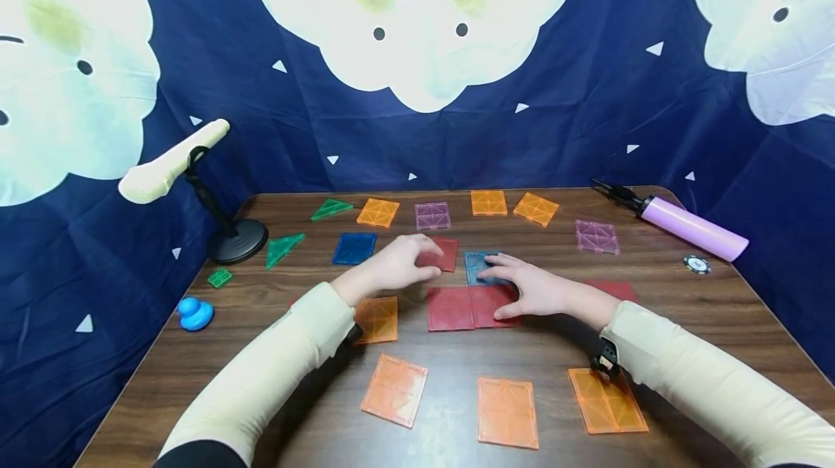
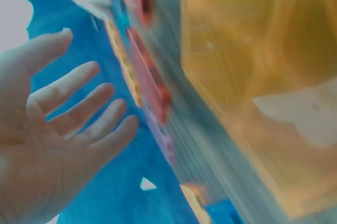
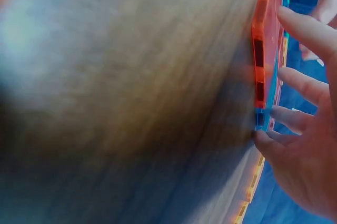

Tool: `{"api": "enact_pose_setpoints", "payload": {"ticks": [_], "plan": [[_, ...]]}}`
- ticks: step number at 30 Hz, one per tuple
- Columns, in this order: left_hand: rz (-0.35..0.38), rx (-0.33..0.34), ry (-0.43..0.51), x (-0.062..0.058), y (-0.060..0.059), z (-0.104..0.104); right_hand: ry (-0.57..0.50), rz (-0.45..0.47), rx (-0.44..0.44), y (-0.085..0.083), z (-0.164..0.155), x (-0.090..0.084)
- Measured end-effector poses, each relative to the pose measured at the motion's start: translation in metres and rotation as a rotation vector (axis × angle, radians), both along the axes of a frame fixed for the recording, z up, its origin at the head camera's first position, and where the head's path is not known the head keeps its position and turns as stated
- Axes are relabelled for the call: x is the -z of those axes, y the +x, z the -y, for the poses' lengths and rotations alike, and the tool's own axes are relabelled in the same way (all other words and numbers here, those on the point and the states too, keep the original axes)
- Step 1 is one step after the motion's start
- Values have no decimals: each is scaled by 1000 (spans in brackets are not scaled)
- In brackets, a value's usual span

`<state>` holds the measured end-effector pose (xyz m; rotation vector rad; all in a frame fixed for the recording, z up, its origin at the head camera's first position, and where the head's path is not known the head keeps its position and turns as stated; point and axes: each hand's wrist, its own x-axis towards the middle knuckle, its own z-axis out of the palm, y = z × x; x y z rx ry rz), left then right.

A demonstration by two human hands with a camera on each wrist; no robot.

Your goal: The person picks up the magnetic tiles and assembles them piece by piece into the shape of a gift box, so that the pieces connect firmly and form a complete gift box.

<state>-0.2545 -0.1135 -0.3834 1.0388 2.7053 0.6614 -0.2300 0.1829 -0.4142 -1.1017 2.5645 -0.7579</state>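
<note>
Two translucent red square tiles, a left one [image 1: 449,309] and a right one [image 1: 484,306], lie side by side mid-table. Behind the right one is a light blue square tile [image 1: 475,265]. My right hand [image 1: 536,288] is spread over these, thumb at the right red tile and fingers at the blue one; whether it presses cannot be told. My left hand [image 1: 399,263] hovers with nothing in it, fingers apart, beside another red tile [image 1: 449,253] that it partly hides. The left wrist view shows that same left hand [image 2: 63,113] with loosely extended fingers. Right fingertips [image 3: 287,74] appear beside tile edges.
Orange tiles lie in front, such as one near the middle [image 1: 507,411]. More tiles line the back, including a dark blue one [image 1: 354,248]. A black stand [image 1: 238,240], a blue rubber duck [image 1: 195,314], a purple pump [image 1: 694,227] and a poker chip [image 1: 696,264] sit at the sides.
</note>
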Motion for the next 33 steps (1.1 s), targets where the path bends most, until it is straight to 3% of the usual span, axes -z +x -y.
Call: {"api": "enact_pose_setpoints", "payload": {"ticks": [4, 10, 15, 19, 27, 33], "plan": [[-18, -38, -41, 5, -22, 3, -4, 37, -21, 7, -3, 1], [16, 28, -159, 18, -36, 0, 14, 26, -20, 11, -1, 4], [14, 7, -228, 21, -27, -7, 27, 33, -4, 11, 1, 4], [19, -18, -223, 18, -15, -13, 33, 29, 7, 11, 1, 1], [15, -1, -224, 23, 9, -27, 36, 36, 25, 15, -1, 3], [-16, -13, -231, 21, 15, -26, 25, 26, -3, 10, 1, -1]]}}
